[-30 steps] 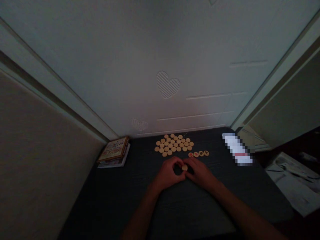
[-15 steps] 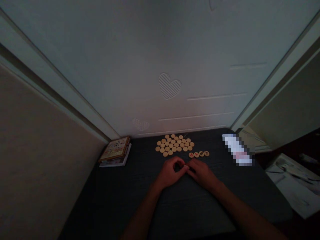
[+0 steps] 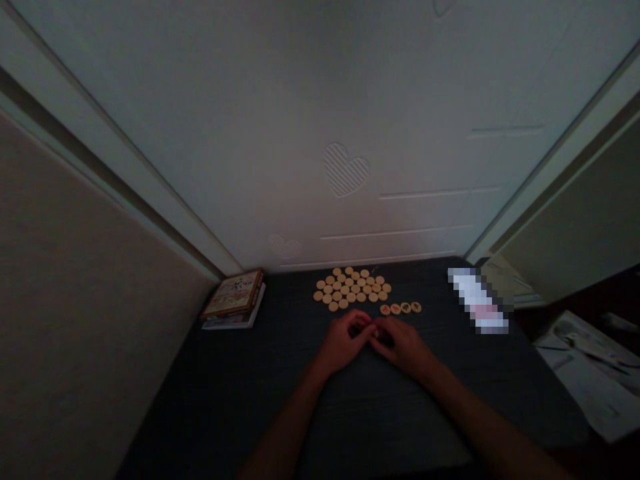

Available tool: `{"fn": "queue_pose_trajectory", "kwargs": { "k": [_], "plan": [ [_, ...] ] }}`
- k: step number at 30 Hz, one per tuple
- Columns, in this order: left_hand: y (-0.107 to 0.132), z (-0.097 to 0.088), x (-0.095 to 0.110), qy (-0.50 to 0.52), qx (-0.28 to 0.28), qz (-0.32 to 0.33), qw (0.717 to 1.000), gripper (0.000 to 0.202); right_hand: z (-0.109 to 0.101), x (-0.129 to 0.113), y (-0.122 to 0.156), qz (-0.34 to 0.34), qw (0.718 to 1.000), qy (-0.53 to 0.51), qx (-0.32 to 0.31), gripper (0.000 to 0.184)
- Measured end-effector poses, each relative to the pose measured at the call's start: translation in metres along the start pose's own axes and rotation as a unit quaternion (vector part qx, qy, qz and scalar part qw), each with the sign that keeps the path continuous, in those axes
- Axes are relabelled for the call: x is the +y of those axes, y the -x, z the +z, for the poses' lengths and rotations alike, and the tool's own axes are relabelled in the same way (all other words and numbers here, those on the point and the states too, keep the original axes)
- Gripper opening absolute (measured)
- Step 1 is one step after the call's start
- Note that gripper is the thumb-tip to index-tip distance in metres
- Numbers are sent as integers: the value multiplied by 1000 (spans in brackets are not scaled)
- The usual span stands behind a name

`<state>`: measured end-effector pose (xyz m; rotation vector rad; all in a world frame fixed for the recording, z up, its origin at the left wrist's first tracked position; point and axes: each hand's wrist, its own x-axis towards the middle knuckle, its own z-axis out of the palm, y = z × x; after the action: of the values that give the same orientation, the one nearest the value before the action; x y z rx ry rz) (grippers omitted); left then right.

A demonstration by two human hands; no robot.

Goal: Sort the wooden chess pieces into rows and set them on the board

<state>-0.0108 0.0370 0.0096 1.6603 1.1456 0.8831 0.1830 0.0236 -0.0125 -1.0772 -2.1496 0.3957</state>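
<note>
My left hand (image 3: pixel 344 341) and my right hand (image 3: pixel 401 341) meet at their fingertips above the dark table, with fingers and thumbs curled inward. Whatever lies between the fingertips, if anything, is too dark and small to make out. Just beyond them spreads a cluster of round, pale wooden discs (image 3: pixel 353 289), blank side up. Nearest my right hand is a short row of several Chinese chess pieces (image 3: pixel 401 308) lying face up, with red characters on the left ones and dark characters on the right ones.
A stack of books (image 3: pixel 234 299) sits at the table's back left corner. A blurred-out white item (image 3: pixel 477 300) lies at the back right. The dark table (image 3: pixel 280 380) abuts a pale panel (image 3: pixel 280 167) with embossed hearts. Papers (image 3: pixel 590 373) are off to the right.
The view has shifted slightly. My hands stay together at the fingertips, with only small finger movements. The discs and the row of pieces look the same.
</note>
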Motion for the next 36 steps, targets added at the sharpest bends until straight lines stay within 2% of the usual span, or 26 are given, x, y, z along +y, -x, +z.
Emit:
{"fn": "queue_pose_trajectory", "kwargs": {
  "k": [3,7,11,19,26,30,36],
  "plan": [
    [-2,0,-2,45,11,-13,999,16,-2,-3,-2,0,999,-26,18,26],
    [-3,-1,-4,77,18,-25,997,17,-3,-3,-3,7,998,-41,36,26],
    [-3,-2,-5,86,1,-28,996,20,-3,0,-2,1,998,-39,41,25],
    [-2,-6,4,121,-30,-52,991,35,-4,4,-2,-29,998,-15,59,42],
    [0,-5,3,107,-36,-47,993,25,-4,3,-2,-28,998,-18,52,41],
    [0,-10,3,70,-55,-37,995,15,-2,2,1,-54,998,-15,14,38],
    [-1,-17,4,68,-49,-31,996,19,-3,-2,-1,-54,998,-36,22,36]
  ]
}}
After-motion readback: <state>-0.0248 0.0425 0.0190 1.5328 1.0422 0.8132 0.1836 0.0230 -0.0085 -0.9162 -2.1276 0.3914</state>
